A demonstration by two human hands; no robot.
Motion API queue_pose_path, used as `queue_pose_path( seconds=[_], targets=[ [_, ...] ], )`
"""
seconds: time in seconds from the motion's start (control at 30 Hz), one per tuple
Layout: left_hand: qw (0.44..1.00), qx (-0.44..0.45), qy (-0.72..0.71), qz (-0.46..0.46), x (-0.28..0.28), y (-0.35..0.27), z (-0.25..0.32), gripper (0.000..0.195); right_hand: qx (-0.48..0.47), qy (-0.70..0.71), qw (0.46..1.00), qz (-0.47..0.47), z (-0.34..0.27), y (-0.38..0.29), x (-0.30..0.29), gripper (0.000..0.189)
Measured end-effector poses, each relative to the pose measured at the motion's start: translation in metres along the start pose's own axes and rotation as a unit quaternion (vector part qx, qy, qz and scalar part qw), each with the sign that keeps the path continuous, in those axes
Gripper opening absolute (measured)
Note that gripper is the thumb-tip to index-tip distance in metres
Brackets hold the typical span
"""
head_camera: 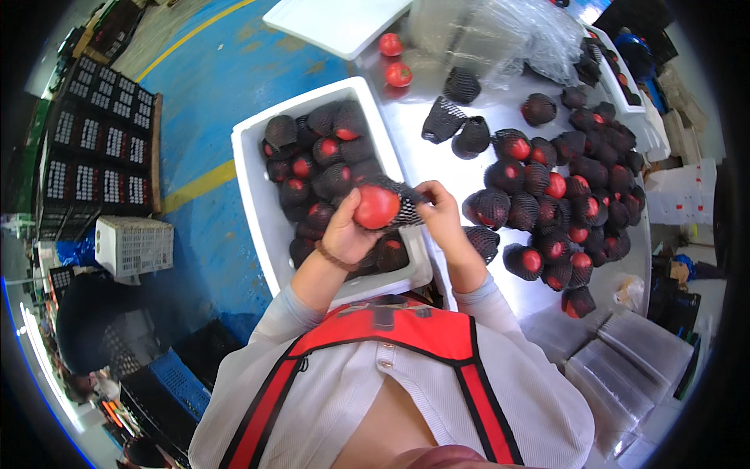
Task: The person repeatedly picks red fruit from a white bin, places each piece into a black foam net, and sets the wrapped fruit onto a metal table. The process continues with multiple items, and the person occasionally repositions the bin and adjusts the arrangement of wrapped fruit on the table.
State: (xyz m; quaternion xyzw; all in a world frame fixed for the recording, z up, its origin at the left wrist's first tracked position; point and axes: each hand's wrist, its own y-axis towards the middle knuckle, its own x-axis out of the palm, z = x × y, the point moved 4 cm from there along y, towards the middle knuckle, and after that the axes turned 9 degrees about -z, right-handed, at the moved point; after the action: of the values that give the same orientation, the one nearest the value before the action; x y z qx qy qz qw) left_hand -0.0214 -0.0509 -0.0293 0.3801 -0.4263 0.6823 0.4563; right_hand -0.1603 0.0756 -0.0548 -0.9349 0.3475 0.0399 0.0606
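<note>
A tomato (377, 207), partly inside a black foam net sleeve (408, 205), is held over the near right part of a white foam box (255, 193). My left hand (348, 231) is closed around the tomato, its thumb on the red skin. With its fingertips, my right hand (438, 214) pinches the sleeve's far end. Many tomatoes in black net sleeves (328, 149) fill the box. Right of the box, a heap of sleeved tomatoes (556, 205) lies on a shiny metal table (419, 152). Two bare tomatoes (399, 74) sit near the table's far left edge.
A white foam lid (334, 20) and clear plastic packaging (504, 35) lie at the far side. Clear plastic containers (621, 369) are stacked at the near right. Another filled foam box (624, 70) stands far right. Stacked black crates (96, 135) and a white crate (135, 246) stand at left.
</note>
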Motion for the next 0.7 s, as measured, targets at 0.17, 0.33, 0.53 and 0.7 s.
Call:
queue_pose_path(
  seconds=[0.17,0.33,0.53,0.7],
  targets=[
    [0.984,-0.077,-0.147,-0.069,0.005,0.001,-0.016,0.073,0.141,0.529,0.835,-0.049,-0.017,-0.001,0.003,0.018],
    [0.988,-0.048,-0.142,-0.021,0.002,0.005,-0.018,0.073,0.11,0.525,0.842,-0.053,-0.029,-0.003,0.002,0.017],
    [0.987,0.034,0.152,0.036,-0.001,0.008,-0.007,0.051,-0.073,-0.054,0.993,0.073,-0.069,-0.011,-0.001,0.01],
    [0.94,0.181,0.244,0.155,-0.003,0.011,-0.004,0.049,-0.19,-0.27,0.943,0.029,-0.076,-0.02,0.033,0.038]
  ],
)
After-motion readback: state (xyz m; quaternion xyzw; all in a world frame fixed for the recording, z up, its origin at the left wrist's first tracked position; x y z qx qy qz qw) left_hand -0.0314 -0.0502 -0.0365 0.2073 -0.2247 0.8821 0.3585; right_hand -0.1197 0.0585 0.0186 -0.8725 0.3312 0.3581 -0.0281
